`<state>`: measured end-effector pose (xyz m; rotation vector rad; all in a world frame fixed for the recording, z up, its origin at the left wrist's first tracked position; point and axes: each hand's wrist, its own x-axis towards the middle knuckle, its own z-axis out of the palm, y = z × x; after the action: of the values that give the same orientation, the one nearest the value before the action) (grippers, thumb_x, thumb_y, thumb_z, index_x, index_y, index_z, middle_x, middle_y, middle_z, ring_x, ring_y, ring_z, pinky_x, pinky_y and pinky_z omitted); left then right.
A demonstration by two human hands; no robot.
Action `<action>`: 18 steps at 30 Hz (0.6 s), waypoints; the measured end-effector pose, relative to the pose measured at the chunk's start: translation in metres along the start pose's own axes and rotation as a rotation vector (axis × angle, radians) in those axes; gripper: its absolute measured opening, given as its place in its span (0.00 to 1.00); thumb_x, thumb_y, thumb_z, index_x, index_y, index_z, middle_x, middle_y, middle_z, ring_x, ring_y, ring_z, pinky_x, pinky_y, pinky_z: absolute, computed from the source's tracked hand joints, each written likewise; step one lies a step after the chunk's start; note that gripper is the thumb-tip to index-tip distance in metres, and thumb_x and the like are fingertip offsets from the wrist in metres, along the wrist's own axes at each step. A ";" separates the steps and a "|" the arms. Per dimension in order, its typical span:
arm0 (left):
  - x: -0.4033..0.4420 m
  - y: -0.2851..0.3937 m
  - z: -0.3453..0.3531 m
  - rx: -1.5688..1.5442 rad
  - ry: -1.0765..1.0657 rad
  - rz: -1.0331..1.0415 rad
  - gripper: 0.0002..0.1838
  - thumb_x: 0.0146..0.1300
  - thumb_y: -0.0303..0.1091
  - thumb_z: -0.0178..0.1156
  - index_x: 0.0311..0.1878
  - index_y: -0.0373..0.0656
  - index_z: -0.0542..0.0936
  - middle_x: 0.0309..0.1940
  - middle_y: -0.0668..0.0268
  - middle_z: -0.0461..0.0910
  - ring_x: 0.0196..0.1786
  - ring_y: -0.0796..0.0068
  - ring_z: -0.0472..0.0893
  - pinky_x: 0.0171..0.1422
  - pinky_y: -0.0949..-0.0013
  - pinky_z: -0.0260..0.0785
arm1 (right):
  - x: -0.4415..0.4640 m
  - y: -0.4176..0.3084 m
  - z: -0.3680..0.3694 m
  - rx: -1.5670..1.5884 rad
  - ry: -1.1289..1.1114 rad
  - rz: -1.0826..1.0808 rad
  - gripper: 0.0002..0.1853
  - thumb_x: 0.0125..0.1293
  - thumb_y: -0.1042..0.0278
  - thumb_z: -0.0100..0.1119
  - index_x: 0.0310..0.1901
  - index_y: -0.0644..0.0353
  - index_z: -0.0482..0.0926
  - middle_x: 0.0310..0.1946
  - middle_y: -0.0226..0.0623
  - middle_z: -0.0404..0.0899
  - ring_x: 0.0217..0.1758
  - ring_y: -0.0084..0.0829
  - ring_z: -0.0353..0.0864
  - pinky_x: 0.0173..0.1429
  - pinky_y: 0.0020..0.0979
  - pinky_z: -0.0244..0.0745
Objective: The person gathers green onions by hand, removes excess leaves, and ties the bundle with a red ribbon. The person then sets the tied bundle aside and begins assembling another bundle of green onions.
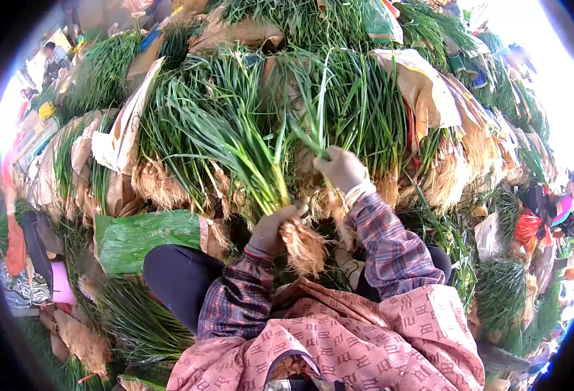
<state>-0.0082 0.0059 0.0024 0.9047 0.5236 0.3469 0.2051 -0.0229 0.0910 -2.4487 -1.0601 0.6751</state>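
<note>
Background was packed with rows of green stalks [365, 104], roots facing the person, with paper sacks [427, 94] wedged in between. Other people [54, 60] showed small at far left. From where I stood, the worker sat low in the middle, plaid sleeves [391, 244], pink patterned apron [378, 332].

Left hand [272, 232]: fingers clenched round the stalk bundle [251, 153] just above its root clump [304, 246]. Bundle was tilted, leaves up and away to the left, in front of the nearest row, roots hanging toward the lap.

Right hand [342, 169]: higher and further out, fingers curled round a few thin stalks [314, 139]; exact fingertip contact hidden, couldn't tell. Green printed sack [147, 241] lay beside the left knee [179, 277]
</note>
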 end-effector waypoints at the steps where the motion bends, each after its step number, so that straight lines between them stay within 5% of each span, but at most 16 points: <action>1: -0.001 0.008 0.021 -0.239 0.011 -0.015 0.16 0.67 0.37 0.52 0.48 0.31 0.76 0.43 0.61 0.79 0.45 0.71 0.78 0.53 0.73 0.70 | -0.011 -0.013 0.010 0.054 -0.083 0.031 0.19 0.65 0.53 0.58 0.49 0.58 0.79 0.29 0.37 0.83 0.26 0.25 0.81 0.32 0.33 0.79; 4: -0.004 -0.005 0.005 -0.085 0.008 -0.074 0.12 0.65 0.35 0.54 0.40 0.34 0.76 0.37 0.65 0.78 0.40 0.73 0.77 0.50 0.72 0.71 | 0.005 0.014 0.092 -0.052 0.075 -0.401 0.17 0.71 0.54 0.48 0.51 0.57 0.78 0.41 0.45 0.83 0.41 0.31 0.82 0.49 0.31 0.79; 5: -0.007 -0.005 0.003 -0.288 -0.035 -0.051 0.11 0.63 0.35 0.54 0.40 0.36 0.76 0.37 0.66 0.77 0.39 0.73 0.77 0.48 0.71 0.71 | 0.018 0.028 0.107 0.116 0.054 -0.453 0.17 0.73 0.58 0.43 0.50 0.60 0.77 0.38 0.42 0.83 0.38 0.33 0.82 0.45 0.31 0.80; 7: -0.007 -0.004 -0.001 -0.704 -0.121 0.004 0.10 0.60 0.36 0.56 0.39 0.39 0.76 0.35 0.66 0.76 0.37 0.72 0.76 0.45 0.68 0.72 | 0.042 0.047 0.087 0.045 0.503 -0.783 0.16 0.73 0.59 0.42 0.48 0.61 0.76 0.37 0.39 0.81 0.36 0.31 0.81 0.41 0.29 0.80; 8: -0.007 -0.006 -0.004 -0.797 -0.230 0.064 0.10 0.58 0.37 0.57 0.39 0.43 0.74 0.35 0.65 0.75 0.35 0.71 0.74 0.42 0.65 0.72 | 0.017 0.046 0.057 0.752 0.349 -0.553 0.14 0.72 0.63 0.42 0.48 0.62 0.75 0.34 0.38 0.80 0.33 0.29 0.79 0.38 0.27 0.79; 10: -0.006 -0.003 -0.010 -0.947 -0.424 0.075 0.09 0.58 0.38 0.57 0.37 0.45 0.73 0.33 0.68 0.70 0.34 0.73 0.72 0.43 0.66 0.68 | -0.008 0.053 0.024 1.399 0.138 -0.245 0.12 0.71 0.69 0.42 0.48 0.62 0.74 0.29 0.33 0.76 0.26 0.23 0.75 0.31 0.24 0.75; 11: -0.005 -0.004 -0.009 -1.015 -0.556 0.098 0.09 0.58 0.38 0.57 0.37 0.45 0.72 0.32 0.70 0.69 0.34 0.74 0.71 0.43 0.67 0.67 | -0.002 0.067 0.032 1.379 0.125 -0.240 0.12 0.70 0.71 0.41 0.48 0.63 0.73 0.25 0.30 0.75 0.23 0.21 0.72 0.29 0.22 0.73; 14: -0.014 0.002 0.001 -1.054 -0.507 0.133 0.09 0.60 0.37 0.55 0.33 0.46 0.67 0.27 0.74 0.58 0.30 0.78 0.62 0.39 0.71 0.58 | 0.005 0.067 0.053 1.279 -0.592 -0.068 0.18 0.73 0.57 0.45 0.52 0.63 0.72 0.26 0.29 0.74 0.25 0.19 0.71 0.30 0.19 0.70; 15: -0.015 0.003 0.002 -1.057 -0.487 0.148 0.10 0.61 0.37 0.54 0.31 0.48 0.64 0.26 0.76 0.55 0.29 0.80 0.58 0.37 0.72 0.55 | -0.002 0.040 0.063 1.209 -0.533 -0.023 0.21 0.72 0.54 0.46 0.55 0.63 0.71 0.30 0.31 0.75 0.29 0.22 0.73 0.35 0.20 0.71; 16: -0.009 -0.003 -0.007 -1.066 -0.566 0.109 0.08 0.57 0.36 0.57 0.36 0.44 0.74 0.30 0.70 0.69 0.34 0.73 0.71 0.41 0.66 0.66 | -0.010 0.013 0.072 1.138 -0.478 0.026 0.24 0.71 0.51 0.48 0.57 0.63 0.70 0.34 0.34 0.77 0.34 0.25 0.75 0.40 0.22 0.72; 18: -0.013 -0.001 -0.014 -0.949 -0.424 0.025 0.08 0.56 0.35 0.57 0.37 0.44 0.75 0.32 0.67 0.72 0.34 0.71 0.72 0.40 0.66 0.68 | -0.009 -0.019 0.084 0.887 -0.286 0.012 0.33 0.66 0.42 0.54 0.61 0.63 0.70 0.56 0.46 0.76 0.58 0.38 0.74 0.63 0.31 0.68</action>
<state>-0.0263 0.0083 -0.0018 0.0460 -0.0739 0.3594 0.1417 -0.0042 0.0356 -1.6165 -0.6225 1.2079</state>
